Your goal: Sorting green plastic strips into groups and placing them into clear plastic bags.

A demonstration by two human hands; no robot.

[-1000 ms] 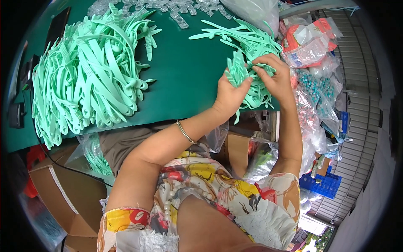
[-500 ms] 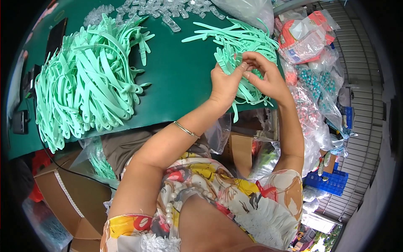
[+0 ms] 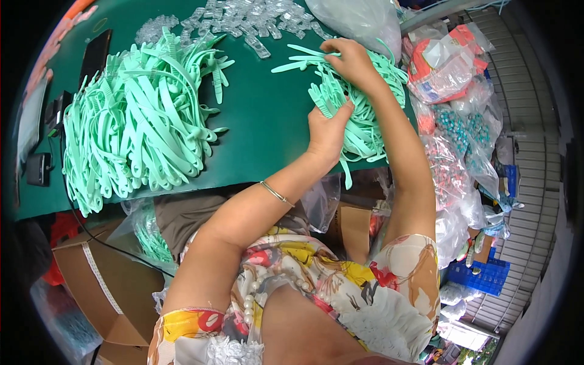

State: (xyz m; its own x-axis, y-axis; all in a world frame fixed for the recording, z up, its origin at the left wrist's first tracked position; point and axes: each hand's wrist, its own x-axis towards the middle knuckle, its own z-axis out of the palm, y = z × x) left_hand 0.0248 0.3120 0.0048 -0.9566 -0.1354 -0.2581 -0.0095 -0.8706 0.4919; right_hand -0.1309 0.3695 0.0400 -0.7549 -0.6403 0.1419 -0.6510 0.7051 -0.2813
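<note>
My left hand [image 3: 329, 131] is closed around a bunch of mint-green ridged plastic straps [image 3: 326, 96], their ends fanning up past the thumb. Beneath and beyond it spreads a loose pile of similar straps [image 3: 368, 131] at the right of the table. Over the far side of that pile is my right hand [image 3: 351, 62], its thumb and forefinger curved and slightly parted by a strap end [image 3: 302, 49]. Nothing shows as held in it, though its other fingers are partly hidden. A larger heap of mint-green straps [image 3: 137, 115] covers the left of the table.
Clear plastic clips [image 3: 255, 18] lie scattered at the back of the green table [image 3: 261, 115]. A dark phone-like slab [image 3: 96, 55] is at the far left. Bagged coloured parts [image 3: 453, 131] crowd the right side. A cardboard box [image 3: 100, 286] stands below the left edge.
My right hand has left the fingertips of my left hand and moved up and left, over the pile's far side. My left hand keeps its bunch. The view has shifted slightly.
</note>
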